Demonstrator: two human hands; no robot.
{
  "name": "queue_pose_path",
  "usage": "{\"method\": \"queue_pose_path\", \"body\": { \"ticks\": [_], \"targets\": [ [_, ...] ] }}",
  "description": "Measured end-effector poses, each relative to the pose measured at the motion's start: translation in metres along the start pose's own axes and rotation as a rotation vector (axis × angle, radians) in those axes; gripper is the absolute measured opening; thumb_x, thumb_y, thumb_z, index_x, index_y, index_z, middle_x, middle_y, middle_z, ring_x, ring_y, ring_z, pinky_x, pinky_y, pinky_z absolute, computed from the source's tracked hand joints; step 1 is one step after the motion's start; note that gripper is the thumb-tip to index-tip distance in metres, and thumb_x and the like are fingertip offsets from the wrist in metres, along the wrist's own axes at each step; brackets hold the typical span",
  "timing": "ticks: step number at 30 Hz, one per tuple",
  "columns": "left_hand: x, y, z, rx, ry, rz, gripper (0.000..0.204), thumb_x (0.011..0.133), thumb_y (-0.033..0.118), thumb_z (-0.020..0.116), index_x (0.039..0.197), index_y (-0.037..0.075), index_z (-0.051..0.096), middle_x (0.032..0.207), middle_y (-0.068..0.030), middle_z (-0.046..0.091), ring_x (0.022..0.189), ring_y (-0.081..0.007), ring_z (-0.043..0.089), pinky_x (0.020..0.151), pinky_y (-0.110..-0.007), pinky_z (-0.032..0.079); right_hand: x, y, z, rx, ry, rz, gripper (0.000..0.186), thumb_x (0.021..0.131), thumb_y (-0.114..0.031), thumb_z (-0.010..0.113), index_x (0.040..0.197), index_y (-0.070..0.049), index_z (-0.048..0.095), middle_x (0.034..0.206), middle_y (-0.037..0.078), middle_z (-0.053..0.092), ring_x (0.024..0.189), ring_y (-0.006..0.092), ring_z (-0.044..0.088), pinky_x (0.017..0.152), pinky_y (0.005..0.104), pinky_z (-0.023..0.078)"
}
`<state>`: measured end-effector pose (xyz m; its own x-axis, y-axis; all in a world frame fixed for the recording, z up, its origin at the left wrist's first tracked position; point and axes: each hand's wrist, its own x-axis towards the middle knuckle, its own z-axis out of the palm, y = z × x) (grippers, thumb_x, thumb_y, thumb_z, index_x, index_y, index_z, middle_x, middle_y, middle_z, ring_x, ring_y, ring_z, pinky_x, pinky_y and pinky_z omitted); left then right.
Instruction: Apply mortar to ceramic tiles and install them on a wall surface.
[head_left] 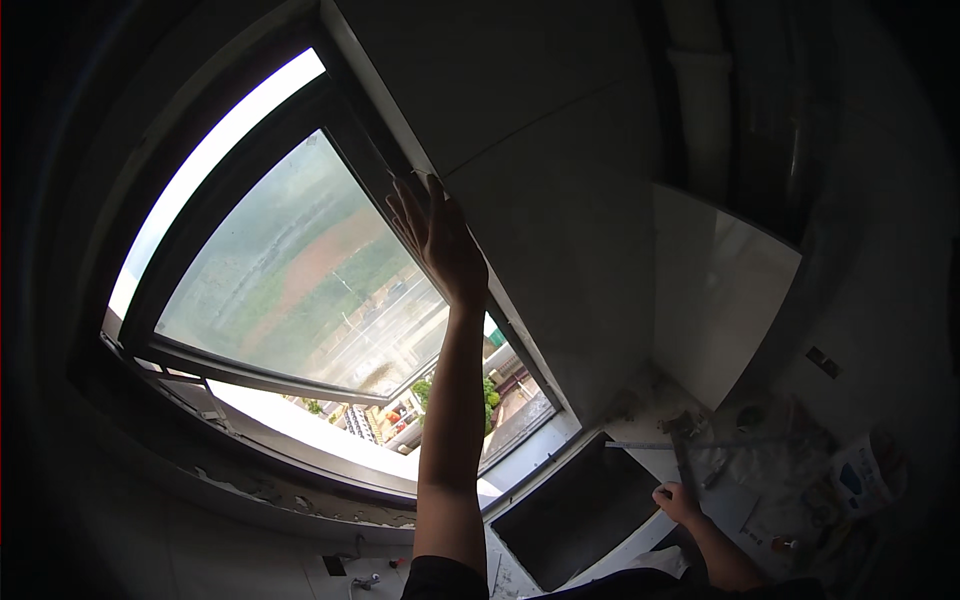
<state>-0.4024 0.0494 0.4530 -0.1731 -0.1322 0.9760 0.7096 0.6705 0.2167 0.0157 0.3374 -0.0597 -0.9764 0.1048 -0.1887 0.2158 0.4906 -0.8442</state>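
My left hand point(442, 245) is raised to the dark frame point(372, 150) of a tilted-open window, its fingers extended along the side of the sash. Frosted-looking glass point(270, 270) fills the sash beside it. Low at the right, my right hand point(680, 503) has curled fingers at the edge of a dark rectangular opening or basin point(565, 510) in a white surface; what it grips, if anything, is too small to make out.
A large panel point(720, 300) leans in the right corner below pale vertical pipes point(697, 110). A thin strip point(640, 446) crosses the counter near plastic bags point(860, 475) and clutter. Small fittings point(365, 582) lie at lower left.
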Motion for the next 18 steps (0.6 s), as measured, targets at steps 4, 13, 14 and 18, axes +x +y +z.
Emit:
{"method": "queue_pose_path", "body": {
  "ticks": [4, 13, 14, 18],
  "targets": [
    [0.003, 0.005, -0.009, -0.006, 0.029, 0.011, 0.046, 0.116, 0.013, 0.067, 0.161, 0.022, 0.07, 0.188, -0.014, 0.035, 0.177, -0.0385, 0.023, 0.142, -0.055, 0.021, 0.008, -0.005, -0.01, -0.087, 0.011, -0.034, 0.028, 0.101, -0.03, 0.083, 0.105, -0.002, 0.085, 0.088, 0.011, 0.085, 0.084, 0.0256, 0.083, 0.079, 0.041, 0.063],
    [0.051, -0.011, -0.031, -0.173, 0.049, -0.145, 0.041, 0.119, 0.028, 0.064, 0.158, 0.017, 0.071, 0.172, -0.0165, 0.058, 0.159, -0.0355, 0.056, 0.131, -0.049, 0.045, 0.02, -0.028, -0.001, 0.024, -0.098, 0.018, 0.028, 0.101, -0.03, 0.082, 0.106, -0.002, 0.085, 0.094, 0.015, 0.085, 0.089, 0.0313, 0.082, 0.081, 0.0435, 0.062],
    [0.081, -0.019, -0.038, -0.206, 0.023, -0.232, 0.042, 0.12, 0.028, 0.062, 0.159, 0.014, 0.069, 0.166, -0.0167, 0.064, 0.149, -0.0332, 0.065, 0.125, -0.048, 0.051, 0.014, -0.032, -0.002, 0.041, -0.109, 0.038, 0.028, 0.101, -0.03, 0.082, 0.106, -0.002, 0.085, 0.094, 0.015, 0.085, 0.089, 0.0307, 0.082, 0.081, 0.0431, 0.062],
    [0.234, -0.032, -0.04, -0.129, -0.112, -0.04, 0.05, 0.121, 0.037, 0.059, 0.163, 0.011, 0.063, 0.157, -0.0207, 0.069, 0.143, -0.0391, 0.068, 0.122, -0.049, 0.052, -0.012, -0.018, -0.011, 0.044, -0.106, 0.093, 0.029, 0.101, -0.031, 0.083, 0.108, -0.003, 0.085, 0.094, 0.014, 0.085, 0.089, 0.0287, 0.082, 0.081, 0.0426, 0.063]
  ]
}}
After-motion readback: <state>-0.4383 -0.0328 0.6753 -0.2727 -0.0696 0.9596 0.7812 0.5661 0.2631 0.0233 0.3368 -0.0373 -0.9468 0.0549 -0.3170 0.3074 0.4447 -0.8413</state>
